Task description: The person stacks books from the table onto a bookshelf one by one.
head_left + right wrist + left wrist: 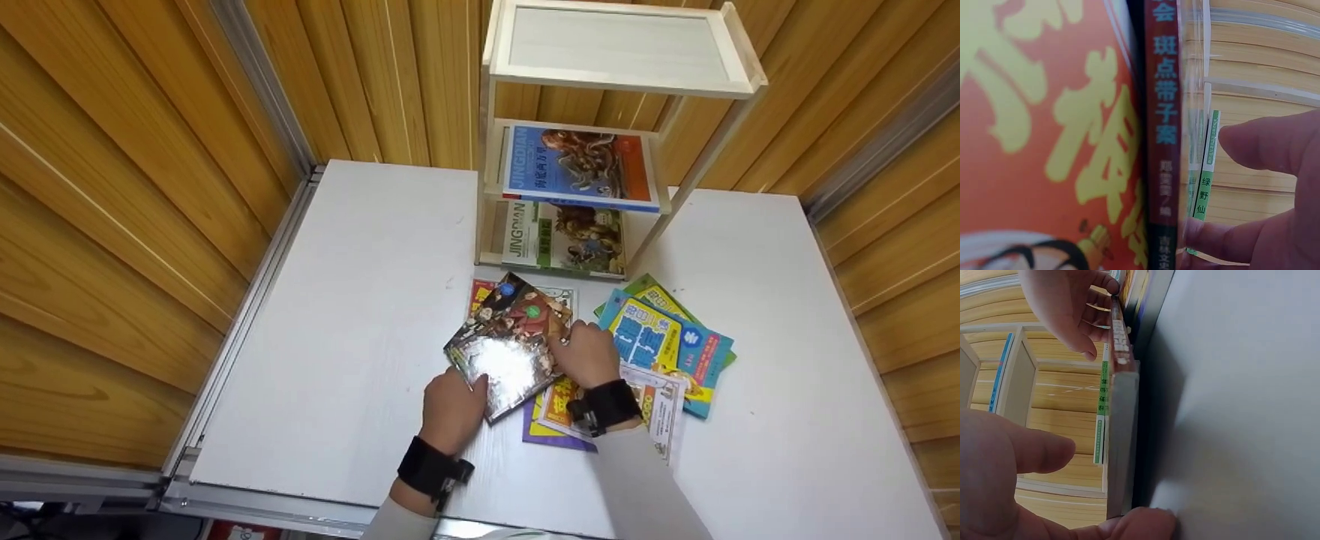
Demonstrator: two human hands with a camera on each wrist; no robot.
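Observation:
A dark, glossy picture-covered book (517, 322) lies tilted over other books in the middle of the table. My left hand (452, 409) holds its near left corner, fingertips (1145, 524) at the lower edge and thumb raised over the cover side. At the opposite side my right hand (589, 352) holds the book's edge, thumb (1264, 143) standing away from the cover. The book's brown spine (1163, 112) shows in the right wrist view, beside an orange cover (1067, 169) with yellow lettering. Part of a red-edged book (482, 292) shows beneath the dark one.
Behind the hands stands a pale wooden shelf (622, 86). A blue book (577, 165) lies on its middle tier, a green-and-white book (562, 236) on the lowest. To the right, a blue-and-yellow book (667, 337) overlaps a green one (645, 285); a purple-edged book (559, 436) lies nearer.

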